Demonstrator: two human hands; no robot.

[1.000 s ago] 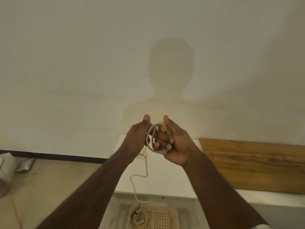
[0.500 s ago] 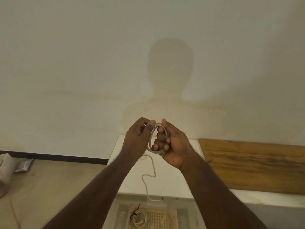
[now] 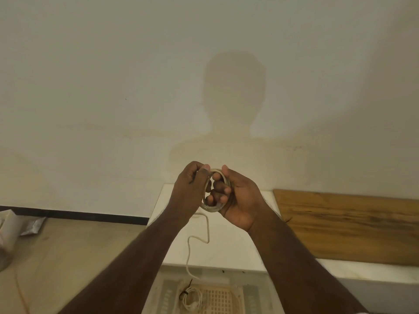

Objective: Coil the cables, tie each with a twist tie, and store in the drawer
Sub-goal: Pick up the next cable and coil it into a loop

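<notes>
Shorter now, the cable's (image 3: 215,189) loose tail hangs below as your left hand (image 3: 189,189) pinches in another loop; your right hand's (image 3: 238,200) fingers curl through the coil. Keep loops even, tail untwisted. Down in the open drawer (image 3: 249,295), one tied cable (image 3: 190,299) already lies.

- Two bare forearms enter from the lower edge of the frame and converge toward the centre; no sleeve covers either one as far as the frame shows.
- The left hand (image 3: 189,191) is bare: no glove, ring, watch or band shows on it or on its wrist.
- The right hand (image 3: 238,198) is likewise bare, with no ring or wristband visible.
- The fingernails are short and plain, seen on the right hand's fingertips (image 3: 226,190) near the centre of the frame.
</notes>
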